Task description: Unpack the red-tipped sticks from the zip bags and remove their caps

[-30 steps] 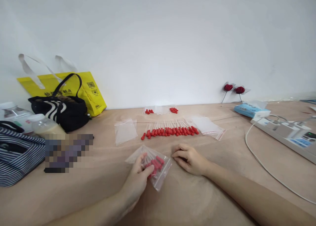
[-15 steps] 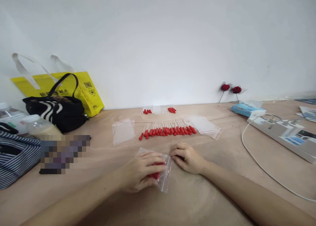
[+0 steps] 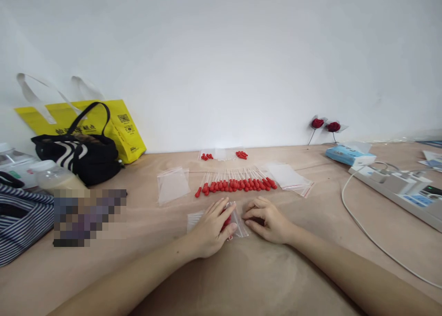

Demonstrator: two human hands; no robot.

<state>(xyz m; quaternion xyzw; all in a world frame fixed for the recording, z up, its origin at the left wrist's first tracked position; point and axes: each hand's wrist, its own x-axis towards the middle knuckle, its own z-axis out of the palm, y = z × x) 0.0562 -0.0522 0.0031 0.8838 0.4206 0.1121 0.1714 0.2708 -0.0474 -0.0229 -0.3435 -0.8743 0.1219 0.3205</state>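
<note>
My left hand (image 3: 213, 226) lies flat, fingers stretched out, on a small clear zip bag (image 3: 238, 224) that holds red-tipped pieces and rests on the table. My right hand (image 3: 267, 219) sits beside it with fingers curled, its fingertips at the bag's right edge. Just beyond the hands a row of red-tipped clear droppers (image 3: 236, 182) lies side by side. An empty zip bag (image 3: 172, 184) lies to the left of the row, and more empty bags (image 3: 290, 178) lie to its right.
Two small packed bags (image 3: 224, 155) lie by the wall. At the left are a yellow tote (image 3: 120, 122), a black striped handbag (image 3: 81, 157), a bottle (image 3: 55, 178) and a striped bag (image 3: 20, 219). A power strip (image 3: 400, 189) with white cable and a blue box (image 3: 348, 154) are at the right.
My left hand has laid the filled bag down on the table and now presses on it with flat fingers. My right hand stayed almost in place beside it.
</note>
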